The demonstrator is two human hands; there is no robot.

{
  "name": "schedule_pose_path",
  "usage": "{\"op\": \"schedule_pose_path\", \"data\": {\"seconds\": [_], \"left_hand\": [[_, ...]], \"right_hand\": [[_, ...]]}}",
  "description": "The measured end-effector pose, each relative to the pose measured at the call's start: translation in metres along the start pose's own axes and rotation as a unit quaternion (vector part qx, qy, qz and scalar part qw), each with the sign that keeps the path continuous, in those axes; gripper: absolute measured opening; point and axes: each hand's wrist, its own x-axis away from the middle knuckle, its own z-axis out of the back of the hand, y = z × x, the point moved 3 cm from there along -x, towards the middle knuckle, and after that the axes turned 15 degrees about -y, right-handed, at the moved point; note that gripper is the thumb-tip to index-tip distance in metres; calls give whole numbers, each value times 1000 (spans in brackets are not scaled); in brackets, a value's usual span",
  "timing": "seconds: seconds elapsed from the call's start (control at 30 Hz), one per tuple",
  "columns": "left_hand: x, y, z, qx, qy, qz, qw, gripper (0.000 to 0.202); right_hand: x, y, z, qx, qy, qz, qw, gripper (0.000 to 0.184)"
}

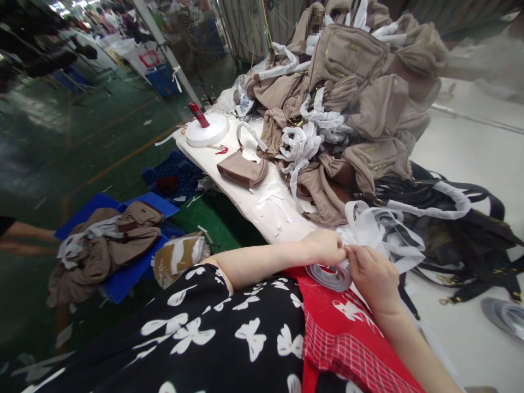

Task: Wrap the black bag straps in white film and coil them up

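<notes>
My left hand point(325, 247) and my right hand point(374, 274) meet above my lap, their fingertips pinched together. A thin white strip point(360, 221) runs into the pinch, and its loose loops spread behind my fingers onto the table. Just below the hands, a coil of the same whitish strip point(329, 281) rests against my red apron point(347, 327). My fingers cover the bit of strip right between them. Beyond the hands lies a pile of taupe fabric bags point(347, 57), some with straps wrapped in white material.
On the white table point(282, 215) are a small taupe bag point(242, 168), paper scraps and a white disc point(207, 130) bearing a red spool. Black straps point(470, 234) and another coil point(505, 316) lie at right. At left, a person's arm point(30, 237) reaches toward bags point(110, 245) on blue sheets.
</notes>
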Motion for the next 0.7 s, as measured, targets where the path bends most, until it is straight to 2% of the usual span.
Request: {"op": "schedule_pose_path", "data": {"seconds": [0.1,0.27,0.33,0.4,0.47,0.53,0.63,0.67,0.7], "left_hand": [[0,5,0,-43,-22,-7,999,40],[-8,7,-1,-72,-74,27,994,45],[-8,8,0,-88,-67,13,994,45],[-6,10,1,-92,-41,-14,995,45],[-2,11,1,-87,-24,-28,996,45],[2,11,2,-85,-22,-27,996,44],[7,13,5,-110,-36,-53,992,39],[8,14,7,-123,-43,-74,989,37],[9,15,8,-133,-50,-98,985,36]], "right_hand": [[3,1,-3,-20,0,1,1000,22],[5,3,-7,-11,-21,-10,1000,28],[5,9,-6,-57,-29,-37,997,31],[5,19,-5,-144,-33,-98,984,34],[5,31,-9,-244,-62,-181,951,42],[6,38,-19,-348,-134,-228,899,50],[7,34,-31,-492,-216,-213,816,53],[6,32,-31,-514,-217,-200,805,52],[5,30,-29,-514,-202,-188,813,50]]}}
